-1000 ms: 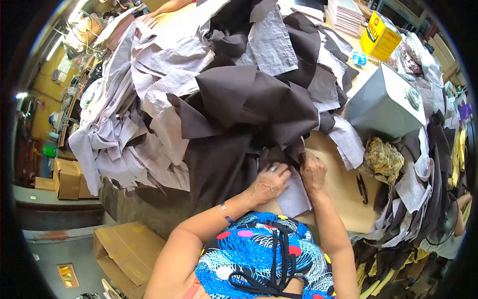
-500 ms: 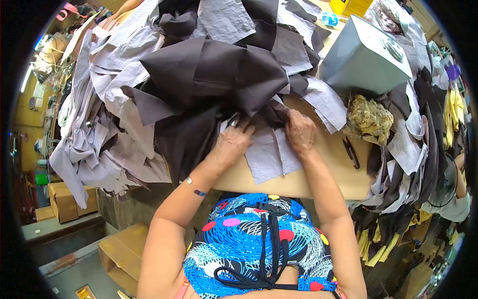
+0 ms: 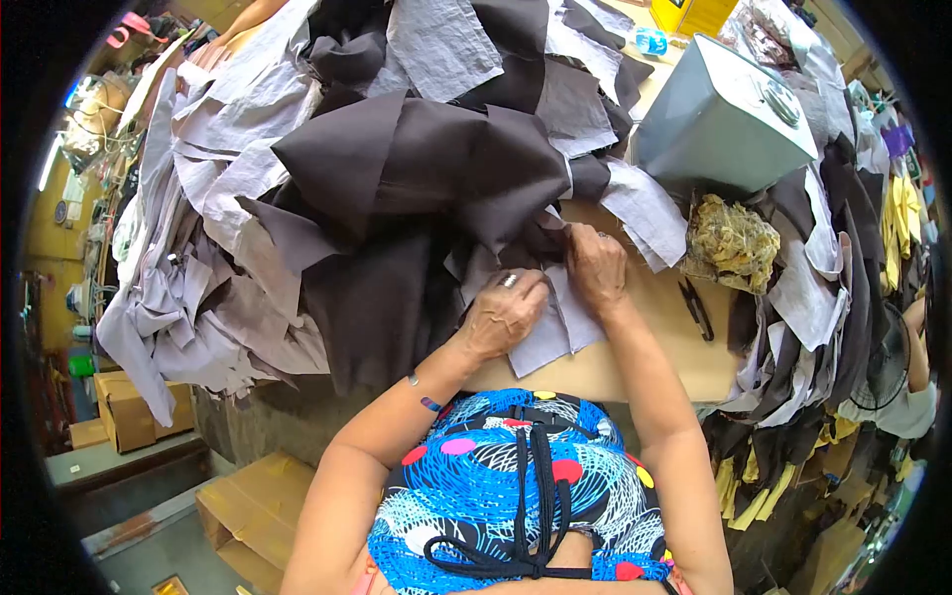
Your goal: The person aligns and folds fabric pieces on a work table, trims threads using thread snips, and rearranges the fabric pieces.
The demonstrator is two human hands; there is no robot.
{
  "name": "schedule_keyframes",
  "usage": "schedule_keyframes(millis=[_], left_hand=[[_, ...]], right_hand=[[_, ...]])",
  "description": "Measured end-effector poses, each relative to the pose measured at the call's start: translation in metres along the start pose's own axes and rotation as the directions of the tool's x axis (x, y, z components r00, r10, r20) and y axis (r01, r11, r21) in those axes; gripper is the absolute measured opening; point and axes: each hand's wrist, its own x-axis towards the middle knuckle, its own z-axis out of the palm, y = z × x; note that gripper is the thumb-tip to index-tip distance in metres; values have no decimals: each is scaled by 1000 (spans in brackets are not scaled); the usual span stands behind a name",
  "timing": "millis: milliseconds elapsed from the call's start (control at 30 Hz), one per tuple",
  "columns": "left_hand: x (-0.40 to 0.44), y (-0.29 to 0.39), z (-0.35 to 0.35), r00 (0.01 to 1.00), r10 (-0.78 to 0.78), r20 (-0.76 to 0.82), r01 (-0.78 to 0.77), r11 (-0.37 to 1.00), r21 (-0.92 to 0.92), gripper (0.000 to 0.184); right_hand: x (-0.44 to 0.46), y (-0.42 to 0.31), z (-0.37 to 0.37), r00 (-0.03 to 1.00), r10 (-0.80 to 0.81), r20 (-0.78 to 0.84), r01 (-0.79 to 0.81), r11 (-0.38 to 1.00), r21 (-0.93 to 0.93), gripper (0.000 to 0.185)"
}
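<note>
My left hand (image 3: 504, 312) lies over the light grey-purple back of a fabric piece (image 3: 545, 347), its fingers curled in on the cloth near a seam line. A shiny ring-like metal band shows on one of its fingers. To its right, my right hand (image 3: 597, 266) pinches the upper part of the same piece, fingertips bent into the cloth and partly hidden. Dark brown fabric (image 3: 436, 159) rises in loose folds just beyond both hands. More of this dark cloth (image 3: 367, 307) drapes to the left, down over the front table edge.
A pair of dark thread snips (image 3: 696, 309) lies on the tan table (image 3: 650, 347) at right. Behind it sit a yellowish clump in plastic (image 3: 732, 243) and a grey metal can (image 3: 719, 124). Fabric heaps (image 3: 213, 238) cover the left side. Cardboard boxes (image 3: 260, 511) stand below.
My left hand has moved right and toward me, from the dark folds onto the light fabric beside my right hand. My right hand keeps its grip with little movement.
</note>
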Motion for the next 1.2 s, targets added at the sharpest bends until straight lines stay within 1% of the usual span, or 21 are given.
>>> schedule_keyframes(millis=[33, 100, 133, 200, 233, 267, 300, 333, 400, 433, 500, 600, 700, 800, 833, 867, 933, 1033, 1133, 1167, 1200], left_hand=[[6, 3, -4, 988, 121, -99, -113, 990, 80, 20], [24, 12, -22, 946, 238, -219, -185, 953, 238, 21], [32, 15, -29, 916, 300, -268, -209, 924, 320, 22], [39, -5, -12, 960, 158, -231, -84, 950, 300, 29], [42, -17, -5, 970, 94, -224, -27, 959, 283, 32], [45, -26, 1, 976, 30, -215, 29, 964, 265, 34], [46, -28, -6, 942, 98, -321, 28, 930, 367, 31], [45, -33, -9, 933, 59, -355, 75, 932, 354, 33], [40, -42, -11, 908, -16, -419, 164, 934, 318, 36], [38, -47, -14, 911, -116, -395, 240, 929, 281, 38], [35, -56, -19, 890, -310, -335, 393, 894, 216, 43], [26, -63, -13, 866, -264, -425, 326, 942, 81, 48], [12, -62, -12, 833, -407, -374, 392, 912, -120, 57], [-1, -16, -32, 854, -206, -478, 356, 901, 247, 63], [-5, -7, -24, 862, -289, -417, 376, 915, 144, 68], [-10, -2, -13, 881, -339, -332, 393, 913, 112, 69], [-12, -18, 5, 869, -471, -152, 494, 840, 225, 65], [-1, -67, 0, 944, -324, -64, 330, 930, 163, 53], [12, -97, -36, 968, -143, 205, 105, 977, 188, 43], [9, -96, -34, 988, -123, 95, 112, 987, 119, 38], [5, -78, -40, 992, -109, -57, 120, 958, 261, 37]], right_hand=[[-1, 0, -2, 1000, -16, -6, 16, 1000, 14, 4], [-1, -2, -5, 998, -46, -31, 48, 998, 47, 4], [0, -3, -5, 999, -32, -34, 34, 998, 51, 4], [-1, -5, -5, 999, -2, -35, 4, 998, 58, 5], [-2, -4, -6, 999, 18, 33, -20, 997, 80, 13], [-2, -3, -4, 1000, 12, 5, -13, 996, 86, 12], [-2, -2, -2, 1000, 10, -21, -8, 996, 91, 13], [-3, -2, -1, 999, 11, -46, -7, 995, 95, 13], [-4, 0, 1, 999, 14, -36, -11, 997, 82, 12], [-4, 0, 1, 999, 17, -30, -14, 997, 77, 12], [-4, -3, -2, 999, -4, -33, 6, 999, 44, 5], [-1, -5, -5, 999, -8, -44, 9, 1000, 26, 4], [-1, -7, -8, 999, -2, -49, 4, 999, 36, 4], [0, -7, -8, 999, 5, -50, -3, 999, 38, 4], [-1, -7, -7, 999, 9, -53, -7, 999, 38, 4], [-2, -8, -7, 999, 24, -45, -22, 999, 49, 5], [-3, -9, -3, 999, 45, -30, -42, 996, 75, 10], [-5, -8, -1, 999, 40, -7, -40, 999, 34, 8], [-4, -10, 0, 999, 25, -22, -25, 999, 29, 4], [-4, -10, -1, 999, 22, -36, -21, 999, 29, 4], [-4, -10, -1, 999, 21, -41, -20, 999, 27, 4]])
